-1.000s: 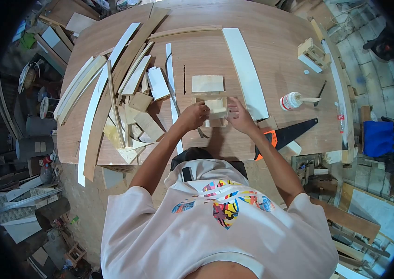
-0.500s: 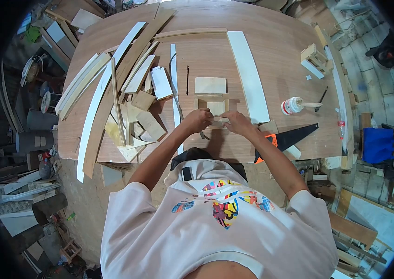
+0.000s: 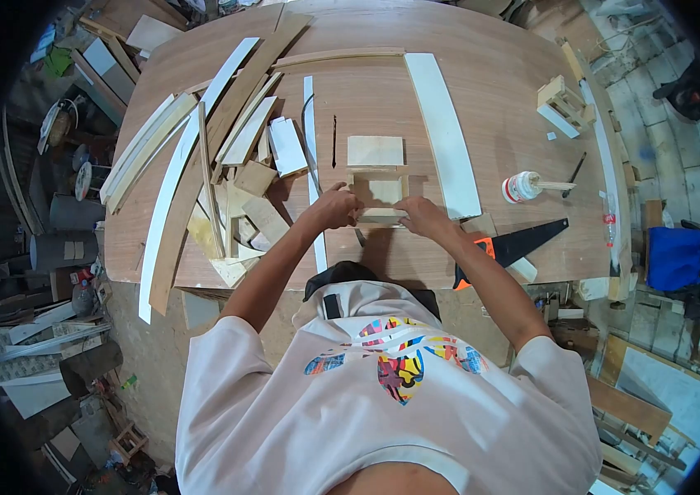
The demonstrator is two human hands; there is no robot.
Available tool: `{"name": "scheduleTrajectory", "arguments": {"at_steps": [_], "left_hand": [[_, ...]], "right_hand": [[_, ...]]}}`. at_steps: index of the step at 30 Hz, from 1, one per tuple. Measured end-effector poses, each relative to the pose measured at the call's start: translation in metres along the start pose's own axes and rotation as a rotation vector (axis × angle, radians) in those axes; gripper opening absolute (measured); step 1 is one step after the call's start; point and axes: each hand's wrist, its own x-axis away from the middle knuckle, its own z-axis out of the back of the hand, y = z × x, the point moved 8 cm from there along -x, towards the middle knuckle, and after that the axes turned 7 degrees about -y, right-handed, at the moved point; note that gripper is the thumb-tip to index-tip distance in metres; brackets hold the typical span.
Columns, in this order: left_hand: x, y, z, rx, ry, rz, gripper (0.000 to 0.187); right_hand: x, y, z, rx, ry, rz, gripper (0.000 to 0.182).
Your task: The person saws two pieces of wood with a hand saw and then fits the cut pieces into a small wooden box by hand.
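Note:
A small open wooden box [image 3: 379,175] sits on the table in front of me, its inside visible from above. My left hand [image 3: 336,206] is closed at the box's near left corner, fingertips against the side. At the near right corner my right hand [image 3: 423,218] has its thumb and fingers pinched on the edge. Between the hands, a short wooden strip [image 3: 380,216] spans the near side of the box. Just beyond the box lies a flat rectangular wood piece [image 3: 376,151]. The fingertips are partly hidden by the hands themselves.
Wood offcuts [image 3: 263,219] and long boards are heaped on the left. A white board [image 3: 445,136] lies right of the box. Farther right are a handsaw [image 3: 523,245], a glue jar [image 3: 520,188] with a brush, and a small wooden frame [image 3: 565,106].
My left hand has shifted left and slightly down, from the near strip to the box's left corner. More of the box's inside and the strip shows. My right hand has barely moved.

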Motion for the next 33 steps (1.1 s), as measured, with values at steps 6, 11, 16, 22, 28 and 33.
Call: {"name": "scheduleTrajectory", "arguments": {"at_steps": [6, 11, 16, 22, 28, 33], "left_hand": [[0.004, -0.003, -0.003, -0.003, -0.028, -0.017, 0.035], [0.008, 0.000, 0.000, 0.021, 0.071, -0.042, 0.033], [0.007, 0.003, 0.000, -0.041, 0.121, -0.022, 0.037], [0.005, 0.017, 0.001, -0.052, 0.219, -0.032, 0.028], [-0.013, 0.012, -0.018, -0.151, 0.148, 0.027, 0.021], [-0.015, 0.016, -0.033, -0.216, 0.153, 0.072, 0.026]], "right_hand": [[0.000, -0.005, 0.004, -0.017, 0.003, 0.011, 0.028], [-0.003, -0.006, 0.001, 0.038, -0.005, 0.075, 0.025], [-0.005, -0.003, -0.003, 0.062, -0.022, 0.047, 0.023], [-0.008, 0.002, -0.007, 0.062, -0.033, 0.016, 0.021], [-0.009, 0.011, -0.023, 0.070, -0.073, -0.015, 0.023], [-0.004, 0.008, -0.037, 0.074, -0.091, -0.036, 0.024]]}}
